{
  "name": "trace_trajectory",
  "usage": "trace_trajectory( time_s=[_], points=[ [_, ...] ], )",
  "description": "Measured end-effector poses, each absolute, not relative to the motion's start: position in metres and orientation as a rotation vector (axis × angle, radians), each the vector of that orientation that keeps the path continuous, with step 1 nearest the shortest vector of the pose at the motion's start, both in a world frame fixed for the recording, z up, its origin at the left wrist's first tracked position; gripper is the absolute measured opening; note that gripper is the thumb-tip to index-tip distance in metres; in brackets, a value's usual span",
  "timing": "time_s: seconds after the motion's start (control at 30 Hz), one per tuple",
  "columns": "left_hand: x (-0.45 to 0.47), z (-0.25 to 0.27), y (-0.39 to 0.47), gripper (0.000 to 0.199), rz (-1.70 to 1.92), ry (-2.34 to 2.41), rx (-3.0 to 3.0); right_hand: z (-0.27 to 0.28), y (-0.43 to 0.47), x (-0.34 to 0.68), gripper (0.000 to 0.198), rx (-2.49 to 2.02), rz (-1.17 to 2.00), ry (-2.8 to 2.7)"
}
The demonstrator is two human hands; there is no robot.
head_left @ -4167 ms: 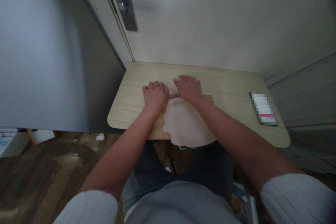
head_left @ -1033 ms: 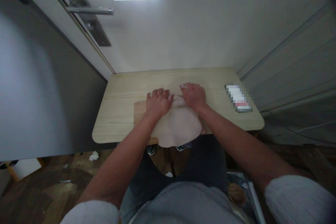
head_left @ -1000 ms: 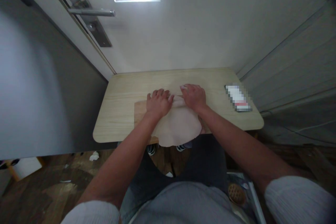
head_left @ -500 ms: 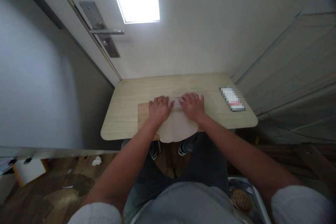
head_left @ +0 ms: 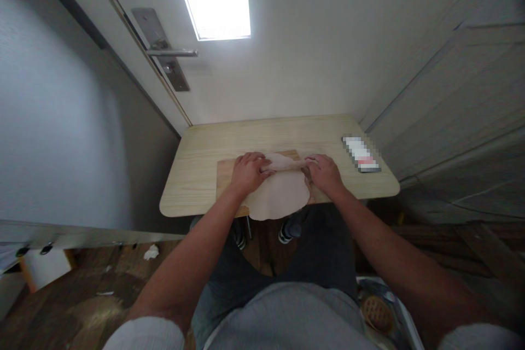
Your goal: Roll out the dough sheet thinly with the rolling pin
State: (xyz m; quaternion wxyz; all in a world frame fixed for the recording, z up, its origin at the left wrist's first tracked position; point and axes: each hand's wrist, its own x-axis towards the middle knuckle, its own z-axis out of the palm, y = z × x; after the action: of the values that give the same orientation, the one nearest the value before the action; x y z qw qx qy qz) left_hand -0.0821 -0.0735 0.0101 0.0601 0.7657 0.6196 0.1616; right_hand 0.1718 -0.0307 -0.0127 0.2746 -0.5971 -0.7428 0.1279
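A thin pale sheet of dough (head_left: 277, 198) lies over a wooden board (head_left: 225, 174), its rounded near edge hanging past the table's front. The far part is folded over into a roll; whether a rolling pin is inside, I cannot make out. My left hand (head_left: 248, 170) is closed on the roll's left end, thumb on the near side. At the right end, my right hand (head_left: 325, 170) has its fingers curled around the roll. The fingertips of both hands are partly hidden.
The light wooden table (head_left: 184, 175) stands against a white door with a metal handle (head_left: 174, 53). A phone (head_left: 361, 153) with a blurred screen lies at the table's right. Beside my right leg, a container (head_left: 404, 311) holds a round lattice-topped item (head_left: 377, 313).
My right hand has moved right, and my hands are now farther apart. More of the folded dough shows between them. The fingers have gone from lying flat on top to curling around the ends.
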Motion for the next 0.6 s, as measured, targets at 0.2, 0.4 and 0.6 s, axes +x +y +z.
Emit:
trace_trajectory(
  time_s=[0.2,0.4,0.6],
  points=[
    [-0.082,0.009,-0.079,0.033,0.697,2.030,2.188,0.001,-0.041,0.166,0.027,-1.876,0.413,-1.907],
    [-0.090,0.009,-0.090,0.035,0.703,2.182,2.117,0.007,-0.039,0.157,0.038,-2.071,0.520,-2.187],
    [-0.095,0.010,-0.099,0.038,0.713,2.216,2.070,0.006,-0.034,0.157,0.043,-1.989,0.623,-2.232]
  ],
)
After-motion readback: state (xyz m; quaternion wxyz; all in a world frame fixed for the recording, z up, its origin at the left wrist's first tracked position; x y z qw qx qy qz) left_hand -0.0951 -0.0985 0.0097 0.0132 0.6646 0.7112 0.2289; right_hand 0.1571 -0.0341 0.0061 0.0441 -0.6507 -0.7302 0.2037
